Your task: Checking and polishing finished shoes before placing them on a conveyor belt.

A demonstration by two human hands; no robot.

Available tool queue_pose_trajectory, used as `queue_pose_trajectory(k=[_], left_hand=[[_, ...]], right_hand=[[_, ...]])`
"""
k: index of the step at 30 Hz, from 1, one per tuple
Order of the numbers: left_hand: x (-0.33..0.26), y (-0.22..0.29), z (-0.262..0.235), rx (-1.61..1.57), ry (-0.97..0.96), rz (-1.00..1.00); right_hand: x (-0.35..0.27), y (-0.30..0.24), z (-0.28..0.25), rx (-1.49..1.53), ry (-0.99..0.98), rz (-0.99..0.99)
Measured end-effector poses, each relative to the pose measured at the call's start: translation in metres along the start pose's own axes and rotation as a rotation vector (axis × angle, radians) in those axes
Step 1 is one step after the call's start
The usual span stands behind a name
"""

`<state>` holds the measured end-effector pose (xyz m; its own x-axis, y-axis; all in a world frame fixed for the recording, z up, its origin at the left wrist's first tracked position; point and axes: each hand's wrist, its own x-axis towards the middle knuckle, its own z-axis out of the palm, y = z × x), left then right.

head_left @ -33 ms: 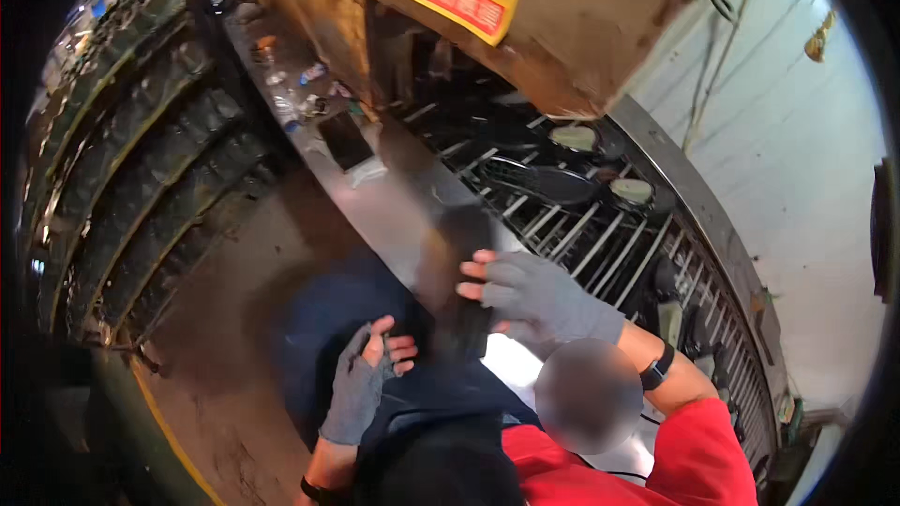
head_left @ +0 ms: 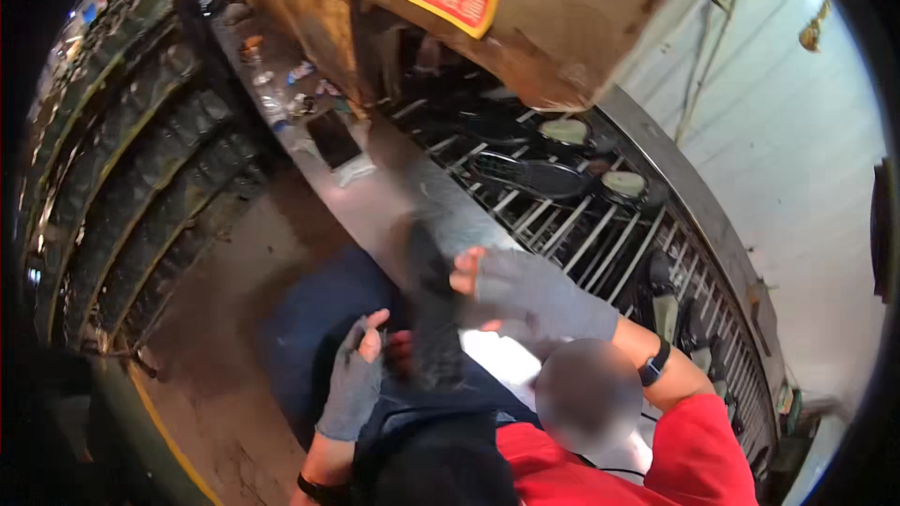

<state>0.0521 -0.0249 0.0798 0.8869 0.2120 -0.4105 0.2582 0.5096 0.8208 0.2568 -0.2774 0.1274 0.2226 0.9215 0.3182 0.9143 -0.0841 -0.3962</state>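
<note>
A black, elongated thing [head_left: 433, 305], roughly shoe-shaped and smeared by motion, is between my two hands in front of my body. My left hand [head_left: 354, 379], in a grey fingerless glove, is on its near left with thumb and fingers apart; the thing partly covers its fingertips. Gloved the same way, my right hand [head_left: 539, 295] reaches in from the right over the edge of the metal ledge. Its bent fingertips are close to the thing's upper right side, and its thumb is apart from them. Contact cannot be made out through the blur.
Black shoes [head_left: 530, 175] lie on a rack of metal bars [head_left: 562, 234] to the right. On the metal ledge [head_left: 361, 201] are a dark phone-like slab [head_left: 334, 139] and small clutter. A brown housing [head_left: 553, 19] overhangs the bars. Shelves [head_left: 141, 150] of dark, shiny items stand left.
The black thing has shifted left, off my right fingertips and over my left fingertips. Both hands keep nearly the same posture. The whole view has shifted slightly.
</note>
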Motion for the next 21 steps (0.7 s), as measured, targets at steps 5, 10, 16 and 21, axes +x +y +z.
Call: queue_pose_trajectory(k=[5, 10, 16, 21], left_hand=[[0.014, -0.022, -0.023, -0.041, 0.291, 0.021], [-0.012, -0.046, -0.038, -0.024, 0.384, -0.095], [-0.012, -0.042, -0.035, -0.033, 0.317, -0.19], [-0.01, -0.05, -0.047, 0.142, 0.443, -0.108]], right_hand=[[-0.104, 0.128, 0.0, 0.734, 0.619, 1.159], [-0.226, 0.274, -0.042, 1.024, 1.024, 1.704], [-0.238, 0.315, -0.04, 1.004, 0.852, 1.61], [-0.271, 0.245, -0.014, 1.024, 1.064, 1.258]])
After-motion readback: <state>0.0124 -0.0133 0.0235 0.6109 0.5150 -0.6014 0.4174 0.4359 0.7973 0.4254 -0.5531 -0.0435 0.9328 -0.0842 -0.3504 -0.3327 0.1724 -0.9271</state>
